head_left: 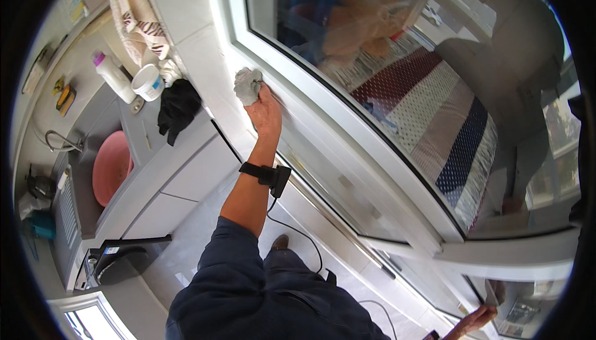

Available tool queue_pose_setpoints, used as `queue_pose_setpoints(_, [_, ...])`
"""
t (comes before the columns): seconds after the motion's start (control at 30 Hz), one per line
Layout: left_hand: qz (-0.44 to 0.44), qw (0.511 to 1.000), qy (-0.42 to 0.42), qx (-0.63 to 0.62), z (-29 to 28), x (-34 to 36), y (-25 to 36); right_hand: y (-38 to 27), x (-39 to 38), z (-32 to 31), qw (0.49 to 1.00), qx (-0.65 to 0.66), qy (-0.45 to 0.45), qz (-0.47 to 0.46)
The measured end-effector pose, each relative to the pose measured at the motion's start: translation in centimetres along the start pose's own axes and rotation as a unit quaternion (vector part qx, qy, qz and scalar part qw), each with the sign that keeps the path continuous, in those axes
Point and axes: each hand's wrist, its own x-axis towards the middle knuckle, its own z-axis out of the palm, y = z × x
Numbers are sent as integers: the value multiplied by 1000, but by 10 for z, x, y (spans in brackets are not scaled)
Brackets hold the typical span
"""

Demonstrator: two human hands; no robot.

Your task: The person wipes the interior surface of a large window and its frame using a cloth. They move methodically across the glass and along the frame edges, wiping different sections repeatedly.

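Observation:
My left hand (pixel 266 115) is closed around a crumpled grey cloth (pixel 248 85), which it presses at the white window frame (pixel 323 107) beside the wall. A black device is strapped to that wrist, with a cable hanging from it. Far off at the lower right, my right hand (pixel 475 322) lies with fingers stretched against the edge of another framed pane. Through the large glass pane (pixel 385 48) a striped, fringed blanket (pixel 428 116) shows, along with my dark reflection.
On the left, a counter holds a sink with a pink basin (pixel 112 167), a white bottle with a pink cap (pixel 113 76), a white tub (pixel 148 82) and a black cloth (pixel 178 109). A towel (pixel 138 17) hangs above. Below, a black appliance door (pixel 130 259) juts out.

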Motion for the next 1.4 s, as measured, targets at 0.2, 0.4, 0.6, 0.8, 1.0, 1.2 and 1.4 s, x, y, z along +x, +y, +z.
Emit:
queue_pose_setpoints(0.2, [-92, 984, -131, -80, -17, -125, 85, -22, -8, 8, 992, 98, 29, 77])
queue_pose_setpoints(0.4, [3, 974, -226, -27, -33, -250, 175, -46, -4, 2, 983, 173, -13, 64])
queue_pose_setpoints(0.6, [68, 927, -359, -86, -44, -327, 269, -54, -2, 0, 956, 287, -25, 59])
queue_pose_setpoints(0.8, [56, 893, -407, -183, -40, -381, 327, -55, 0, -5, 970, 233, -36, 55])
queue_pose_setpoints(1.0, [169, 875, -426, -157, -38, -391, 306, -55, 2, -7, 974, 218, -46, 42])
queue_pose_setpoints(1.2, [191, 885, -419, -67, -39, -352, 248, -50, 1, -7, 965, 253, -57, 32])
queue_pose_setpoints(1.4, [62, 965, -249, -48, -31, -296, 227, -52, 2, -8, 973, 217, -61, 46])
